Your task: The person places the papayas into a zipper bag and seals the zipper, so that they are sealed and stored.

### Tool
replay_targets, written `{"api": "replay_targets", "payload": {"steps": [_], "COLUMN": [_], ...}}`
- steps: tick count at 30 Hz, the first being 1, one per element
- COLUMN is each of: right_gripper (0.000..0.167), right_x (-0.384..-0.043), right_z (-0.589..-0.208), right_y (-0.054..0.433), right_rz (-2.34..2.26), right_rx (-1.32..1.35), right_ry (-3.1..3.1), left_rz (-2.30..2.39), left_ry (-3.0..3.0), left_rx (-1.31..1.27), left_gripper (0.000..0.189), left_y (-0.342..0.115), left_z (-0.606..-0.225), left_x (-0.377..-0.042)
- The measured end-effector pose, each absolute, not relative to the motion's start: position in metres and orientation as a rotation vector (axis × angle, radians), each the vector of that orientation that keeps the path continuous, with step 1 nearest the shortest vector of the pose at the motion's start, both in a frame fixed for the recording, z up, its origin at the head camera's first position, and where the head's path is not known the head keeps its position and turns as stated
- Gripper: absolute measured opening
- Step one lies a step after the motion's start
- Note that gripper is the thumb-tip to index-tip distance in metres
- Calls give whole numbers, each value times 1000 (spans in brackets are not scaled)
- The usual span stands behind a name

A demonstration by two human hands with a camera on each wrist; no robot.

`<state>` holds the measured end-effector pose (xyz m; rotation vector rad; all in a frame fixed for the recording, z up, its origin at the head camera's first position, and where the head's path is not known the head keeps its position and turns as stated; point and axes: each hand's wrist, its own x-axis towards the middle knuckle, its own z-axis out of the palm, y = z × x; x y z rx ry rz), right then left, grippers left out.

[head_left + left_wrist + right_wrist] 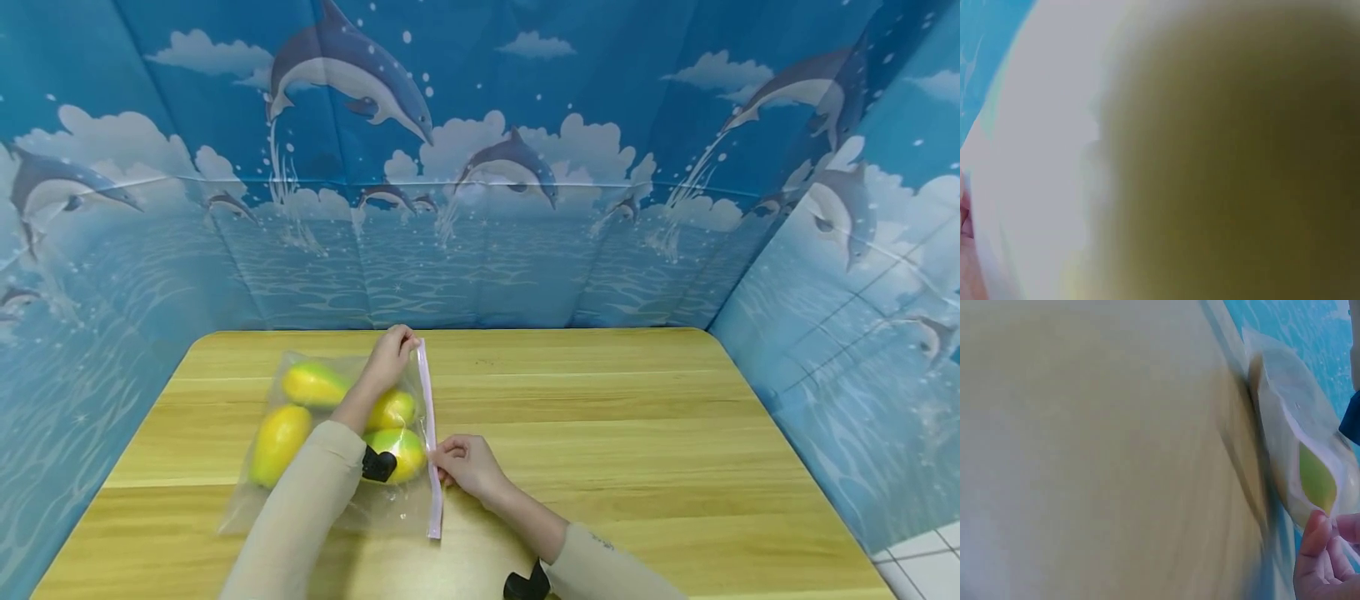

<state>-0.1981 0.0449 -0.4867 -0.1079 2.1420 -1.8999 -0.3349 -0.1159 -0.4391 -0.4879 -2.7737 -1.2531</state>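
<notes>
A clear zip bag (352,512) with a pale pink zip strip (427,400) lies flat on the table, its strip to the right. Inside it are several yellow-green mangoes (279,442). At the far end of the strip, my left hand (390,358) pinches the bag's edge. My right hand (471,467) pinches the strip lower down with thumb and fingers. In the right wrist view, the bag's mouth gapes above my right hand (1322,562), with green fruit showing through. The left wrist view is mostly blurred; just a sliver of hand (967,250) shows at its left edge.
The wooden table (600,417) extends right of the bag. A blue curtain with dolphins (480,250) stands along the back and both sides. Black wrist straps (378,464) sit at the cuffs of the beige sleeves. White floor tiles (926,567) show at lower right.
</notes>
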Motion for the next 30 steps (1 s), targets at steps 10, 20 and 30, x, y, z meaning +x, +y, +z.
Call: {"api": "replay_targets", "payload": {"steps": [10, 20, 30], "right_gripper": [12, 8, 5], "right_x": [-177, -155, -143], "right_z": [-488, -491, -496], "right_y": [44, 48, 50], "right_rz": [-1862, -1752, -1718], "right_rx": [-129, -199, -305], "right_ry": [2141, 2149, 2134], "left_rz": [-1219, -1259, -1294], "left_ry": [-2805, -2841, -2823], "left_rx": [-512, -464, -456], "left_gripper": [18, 19, 18], "left_y": [-119, -124, -124], "left_z": [-432, -425, -427], "left_x": [-336, -337, -335]}}
